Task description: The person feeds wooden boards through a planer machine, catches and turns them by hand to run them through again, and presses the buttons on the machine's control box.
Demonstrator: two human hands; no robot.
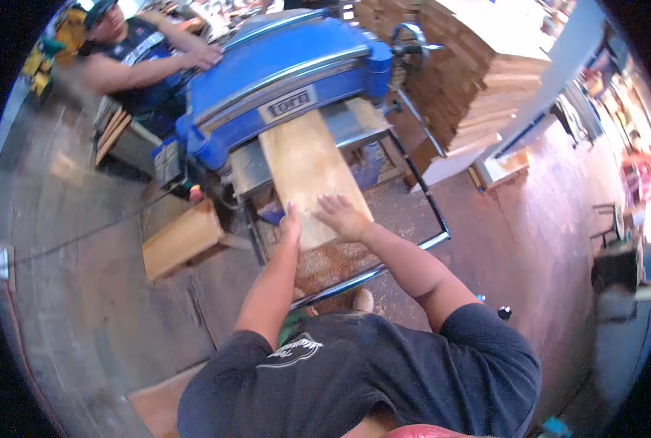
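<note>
A wide, pale wooden board (311, 164) extends out of the front opening of a blue thickness planer (289, 66), its far end hidden inside the machine. My left hand (290, 225) grips the board's near left edge, thumb on top and the other fingers mostly hidden. On the upper face, close to the near right corner, my right hand (344, 217) lies flat with its fingers spread. Under the board is the planer's metal bed (344, 120).
A co-worker (136, 58) stands at the planer's far left, hands by its top. Tall stacks of boards (479, 80) rise at the right. A black tubular frame (428, 190) surrounds the near side. A wooden box (183, 237) sits on the floor at left, near a cable (95, 232).
</note>
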